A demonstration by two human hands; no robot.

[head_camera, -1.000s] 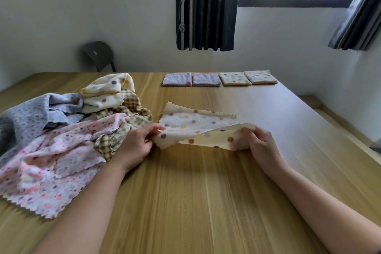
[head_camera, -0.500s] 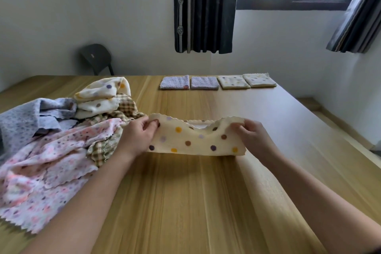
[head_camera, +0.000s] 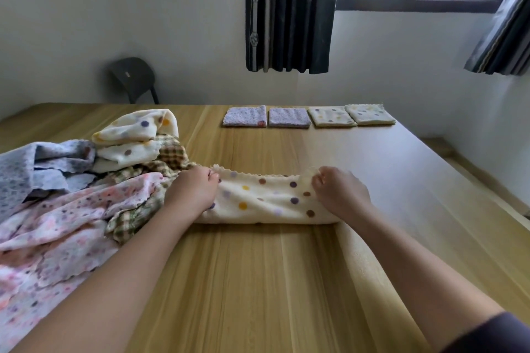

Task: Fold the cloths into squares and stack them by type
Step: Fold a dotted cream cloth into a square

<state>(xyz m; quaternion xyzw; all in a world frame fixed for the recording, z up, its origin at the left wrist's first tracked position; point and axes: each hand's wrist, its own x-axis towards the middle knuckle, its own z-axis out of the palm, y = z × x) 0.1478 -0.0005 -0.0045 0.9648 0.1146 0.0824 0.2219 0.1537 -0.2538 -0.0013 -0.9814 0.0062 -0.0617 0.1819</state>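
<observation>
Cream cloth [head_camera: 266, 198], multicoloured polka dots

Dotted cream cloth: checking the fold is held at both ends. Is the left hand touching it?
Touching. The head view shows the left hand on the left end of the dotted cream cloth, fingertips pinching its scalloped top edge.

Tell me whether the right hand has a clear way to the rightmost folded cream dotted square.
Probably yes: only bare wooden table lies between the right hand and the rightmost folded cream dotted square, though it grips the half-folded cream dotted cloth.
</observation>
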